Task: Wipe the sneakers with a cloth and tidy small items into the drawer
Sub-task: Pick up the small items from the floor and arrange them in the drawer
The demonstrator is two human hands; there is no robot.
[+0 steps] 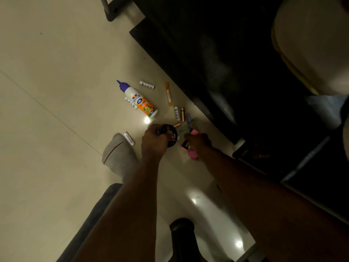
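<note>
Both arms reach down over a glossy cream tile floor [56, 91], smooth enough to throw back bright spots of light, with thin grout lines running across it. The left hand [154, 141] has its fingers curled round a flat round tin [168, 135], dark and shiny with a printed lid, held just above the floor. The right hand [198, 142] is closed over a soft-looking pink item [192, 154]; pink shows at both ends of the fist, with a small dark part beside it, and what the item is I cannot tell. Beyond the hands a scatter of small things lies on the floor close to the edge of a dark, low piece of furniture [226, 63], whose front is too dim to read. Farthest out is a white plastic glue bottle [140, 101] on its side, with a purple cone nozzle and an orange label; a small white tube [130, 103] lies touching its flank. A short white cylinder [147, 85] lies apart, beyond the bottle. Nearer the furniture edge lie a slim orange stick [168, 93], then a white tube [176, 112] beside a metallic gold cylinder [182, 114], with another gold piece [177, 125] just beside the tin. A grey cloth [119, 156], folded, matte, with a red stitched line, lies on the floor left of the left wrist, and a small white labelled tube [129, 138] rests at its far edge.
</note>
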